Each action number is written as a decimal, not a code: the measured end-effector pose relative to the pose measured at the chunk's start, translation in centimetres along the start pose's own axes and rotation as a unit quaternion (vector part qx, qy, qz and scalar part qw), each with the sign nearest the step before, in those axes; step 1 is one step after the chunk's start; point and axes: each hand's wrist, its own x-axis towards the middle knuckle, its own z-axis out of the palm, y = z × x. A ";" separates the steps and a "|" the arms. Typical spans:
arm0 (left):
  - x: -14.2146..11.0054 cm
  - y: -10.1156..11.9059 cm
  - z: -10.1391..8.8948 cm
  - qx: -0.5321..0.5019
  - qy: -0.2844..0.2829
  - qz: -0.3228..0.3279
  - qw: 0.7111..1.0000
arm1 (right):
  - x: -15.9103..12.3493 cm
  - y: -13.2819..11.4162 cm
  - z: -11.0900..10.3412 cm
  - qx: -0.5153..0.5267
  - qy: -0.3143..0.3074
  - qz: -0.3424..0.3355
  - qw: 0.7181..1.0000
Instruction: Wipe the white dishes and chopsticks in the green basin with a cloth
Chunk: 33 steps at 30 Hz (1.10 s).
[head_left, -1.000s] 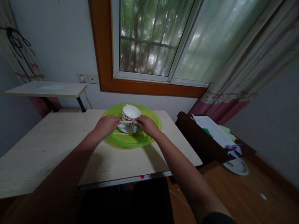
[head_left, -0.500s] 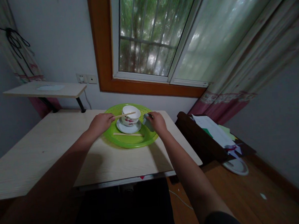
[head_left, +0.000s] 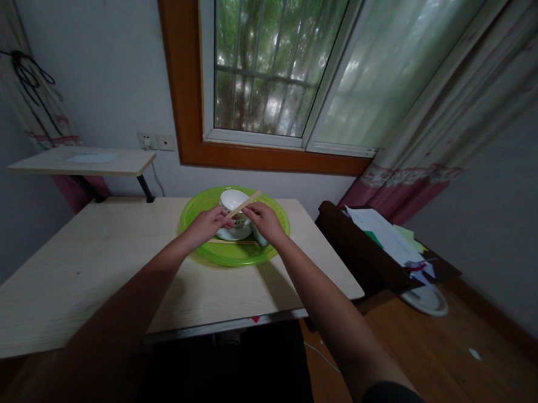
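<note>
My left hand (head_left: 211,223) is closed around the near end of a pair of light wooden chopsticks (head_left: 250,199), which slant up to the right over the bowls. My right hand (head_left: 264,219) is closed too, its fingertips close to the chopsticks; whether they touch is hard to tell. A grey cloth (head_left: 259,235) hangs below its fingers. Behind the hands, stacked white bowls (head_left: 233,199) with a floral pattern stand on a white plate (head_left: 232,235), partly covered by my fingers. More chopsticks (head_left: 235,242) lie in front of the plate on a round green tray (head_left: 196,203).
The tray rests on a pale wooden table (head_left: 117,253). A small raised shelf (head_left: 125,163) stands at its back left, below wall sockets (head_left: 156,141). Right of the table is a dark brown cabinet (head_left: 367,250) with papers (head_left: 385,237) on it. A window is ahead.
My left hand has moved right and turned the chopsticks so they tilt upward. My right hand has moved left with the cloth, bringing both hands together in front of the bowls.
</note>
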 end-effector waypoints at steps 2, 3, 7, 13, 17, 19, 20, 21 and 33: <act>0.0 0.0 0.6 0.019 -0.011 0.002 1.000 | 0.1 -0.3 0.4 0.047 -0.007 0.021 0.999; 0.0 0.1 0.8 0.022 -0.012 0.002 1.000 | 0.1 -0.4 0.6 0.067 -0.012 0.032 0.997; -0.1 0.3 1.3 0.029 -0.004 0.004 1.000 | -0.2 -0.7 0.7 0.129 -0.033 0.045 0.990; 0.1 -0.3 1.4 0.044 -0.002 0.003 0.999 | -0.7 -0.5 0.6 0.154 -0.039 0.051 0.986; 0.2 -0.6 0.9 0.089 -0.014 0.011 0.996 | -0.7 -0.2 0.7 0.150 -0.035 0.048 0.987; 0.2 -0.6 0.5 0.124 -0.016 0.018 0.992 | -0.7 -0.1 0.9 0.149 -0.035 0.050 0.987; 0.3 -0.5 0.3 0.137 -0.017 0.021 0.990 | -0.7 -0.1 0.9 0.146 -0.035 0.052 0.987; 0.3 -0.5 0.1 0.147 -0.017 0.026 0.989 | -0.7 -0.1 1.0 0.142 -0.034 0.053 0.988; 0.7 -1.7 0.1 0.195 -0.028 0.026 0.980 | -0.6 0.6 1.9 0.118 -0.015 0.072 0.990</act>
